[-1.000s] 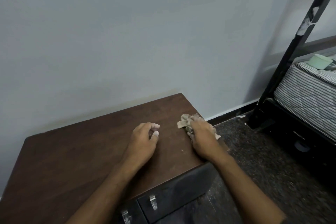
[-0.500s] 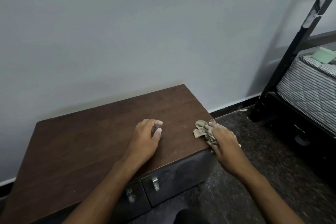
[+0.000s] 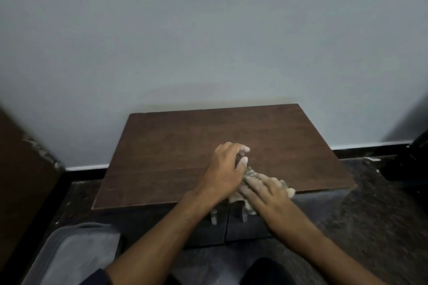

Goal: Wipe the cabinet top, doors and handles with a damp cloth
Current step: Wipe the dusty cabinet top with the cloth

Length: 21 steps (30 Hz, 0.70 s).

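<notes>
The crumpled beige cloth (image 3: 250, 171) lies on the brown cabinet top (image 3: 185, 146), at its near edge right of centre, partly hanging over the front. The right hand (image 3: 266, 192) lies flat on it, fingers (image 3: 251, 186) straight and close together, pressing it down. The left hand (image 3: 225, 169) rests on the top just left of it, fingers loosely curled and holding nothing, thumb tip beside the cloth. Below, two metal handles (image 3: 214, 215) stand on the dark doors (image 3: 203, 231). A grey mat (image 3: 76, 252) lies near left.

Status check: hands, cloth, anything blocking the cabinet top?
Right hand presses cloth on front edge of cabinet top. Left hand rests beside it, loosely curled. Nothing blocking.
</notes>
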Available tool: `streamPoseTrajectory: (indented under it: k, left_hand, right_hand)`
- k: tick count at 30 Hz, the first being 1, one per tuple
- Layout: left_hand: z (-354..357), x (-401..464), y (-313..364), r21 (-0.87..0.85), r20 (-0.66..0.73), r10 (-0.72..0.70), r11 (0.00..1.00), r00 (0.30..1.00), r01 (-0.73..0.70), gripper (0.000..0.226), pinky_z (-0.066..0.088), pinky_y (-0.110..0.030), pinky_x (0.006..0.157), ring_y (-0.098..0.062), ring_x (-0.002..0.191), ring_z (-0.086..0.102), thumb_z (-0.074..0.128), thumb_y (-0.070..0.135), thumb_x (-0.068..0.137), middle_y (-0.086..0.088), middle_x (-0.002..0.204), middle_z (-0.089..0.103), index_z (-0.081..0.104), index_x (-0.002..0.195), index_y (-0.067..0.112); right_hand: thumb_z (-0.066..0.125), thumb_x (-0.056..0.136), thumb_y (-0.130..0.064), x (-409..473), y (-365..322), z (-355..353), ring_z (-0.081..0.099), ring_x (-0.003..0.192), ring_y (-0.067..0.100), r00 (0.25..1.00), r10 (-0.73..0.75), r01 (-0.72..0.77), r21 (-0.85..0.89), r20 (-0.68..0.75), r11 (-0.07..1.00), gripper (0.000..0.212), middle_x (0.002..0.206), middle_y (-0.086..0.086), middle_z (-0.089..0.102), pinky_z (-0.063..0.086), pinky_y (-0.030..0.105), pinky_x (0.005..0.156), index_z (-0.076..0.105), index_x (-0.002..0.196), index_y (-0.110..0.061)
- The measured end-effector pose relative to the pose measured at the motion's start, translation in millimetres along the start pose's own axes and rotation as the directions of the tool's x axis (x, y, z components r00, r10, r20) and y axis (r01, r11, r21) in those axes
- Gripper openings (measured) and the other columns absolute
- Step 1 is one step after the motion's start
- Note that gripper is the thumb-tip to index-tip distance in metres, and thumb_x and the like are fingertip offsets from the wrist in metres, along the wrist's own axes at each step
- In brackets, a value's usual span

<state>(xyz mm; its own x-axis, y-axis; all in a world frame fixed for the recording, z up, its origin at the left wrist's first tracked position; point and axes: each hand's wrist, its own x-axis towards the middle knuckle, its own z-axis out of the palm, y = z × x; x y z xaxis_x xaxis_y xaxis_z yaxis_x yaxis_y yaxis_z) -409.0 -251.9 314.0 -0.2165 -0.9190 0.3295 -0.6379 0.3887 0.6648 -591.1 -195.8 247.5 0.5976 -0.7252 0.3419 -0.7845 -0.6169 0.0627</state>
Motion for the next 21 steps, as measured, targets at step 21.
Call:
streamPoseTrajectory:
  k: [21]
  left_hand:
    - [-96.0,-79.7,-86.2,0.02,-0.28,-0.209,0.975,0.937,0.223,0.023,0.038,-0.014,0.091,-0.007,0.105,0.051,0.054,0.018,0.094,0.005,0.111,0.061,0.064,0.114,0.017]
  right_hand:
    - [0.037,0.09,-0.014,81.6,-105.2,24.2,0.051,0.127,0.042,0.985,-0.168,0.17,-0.066,0.038,0.983,0.057,0.144,0.02,0.049,0.044,0.055,0.101,0.04,0.146,-0.004]
